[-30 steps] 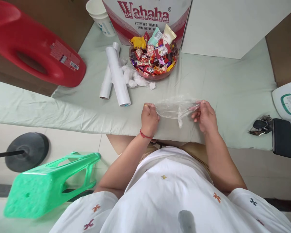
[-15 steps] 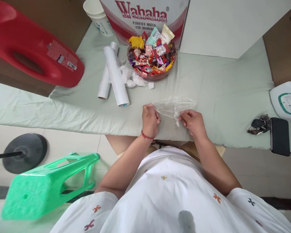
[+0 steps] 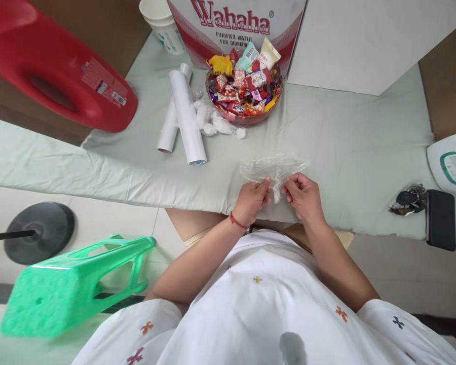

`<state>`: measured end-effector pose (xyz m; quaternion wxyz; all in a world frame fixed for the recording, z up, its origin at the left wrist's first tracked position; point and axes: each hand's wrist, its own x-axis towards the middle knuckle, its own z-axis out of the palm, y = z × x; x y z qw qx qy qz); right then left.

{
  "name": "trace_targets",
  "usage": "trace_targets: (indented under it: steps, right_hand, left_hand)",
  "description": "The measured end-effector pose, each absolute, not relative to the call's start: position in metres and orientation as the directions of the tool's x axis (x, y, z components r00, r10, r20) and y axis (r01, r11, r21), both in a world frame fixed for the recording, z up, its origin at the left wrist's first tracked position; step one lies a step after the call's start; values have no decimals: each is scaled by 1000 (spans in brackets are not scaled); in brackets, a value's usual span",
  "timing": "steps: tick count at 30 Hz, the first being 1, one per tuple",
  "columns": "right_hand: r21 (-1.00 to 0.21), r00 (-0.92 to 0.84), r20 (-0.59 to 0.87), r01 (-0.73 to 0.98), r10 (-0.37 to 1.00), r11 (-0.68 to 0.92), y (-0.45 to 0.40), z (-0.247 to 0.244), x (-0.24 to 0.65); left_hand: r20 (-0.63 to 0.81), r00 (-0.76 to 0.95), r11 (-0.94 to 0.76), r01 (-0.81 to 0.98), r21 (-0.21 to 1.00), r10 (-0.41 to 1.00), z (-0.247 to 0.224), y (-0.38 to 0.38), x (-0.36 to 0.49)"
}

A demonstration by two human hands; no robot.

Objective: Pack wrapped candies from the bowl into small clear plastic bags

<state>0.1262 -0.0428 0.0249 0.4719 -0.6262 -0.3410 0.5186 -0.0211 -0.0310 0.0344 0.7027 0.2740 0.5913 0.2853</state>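
A clear, thin plastic bag [image 3: 275,166] lies crumpled on the pale green cloth, its gathered end pointing toward me. My left hand [image 3: 252,200], with a red bracelet on the wrist, pinches the bag just left of the gathered end. On the other side, my right hand [image 3: 302,195] closes thumb and fingers on the plastic right beside that end. Both hands are close together near the table's front edge. Some fingertips are hidden behind the thumbs.
Beyond the bag are a glass bowl of wrapped candies [image 3: 245,117], crumpled plastic pieces [image 3: 222,125] and two white rolls [image 3: 188,119]. A red jug [image 3: 110,109] stands left; keys [image 3: 408,198], a phone [image 3: 441,219] and a white bottle [image 3: 454,162] are right. A green stool [image 3: 41,299] is on the floor.
My left hand has moved right, from the bag's left corner to near its gathered end. The bag's left part has loosened and spread beyond the hands. The view has shifted slightly.
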Motion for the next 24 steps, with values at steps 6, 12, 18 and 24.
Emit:
trace_targets:
  steps: [6,12,18,24]
  right_hand:
    - [-856,151,-503,-224,851,-466,-41,34,151]
    - [-708,-42,-636,-365,770,-605,-37,40,173]
    - [-642,-130,-654,-425,746,-637,-36,38,184]
    - [-592,-225,-654,-442,722,-674,-37,34,186]
  left_hand:
    - [-677,363,748,-96,657,641,35,-20,-38]
    - [-629,574,823,-152,547,524,33,-18,-68]
    - [-578,668,857,-182,483,468,35,-12,-90]
    - [-537,716,859,-175,481,446,33,-13,-101]
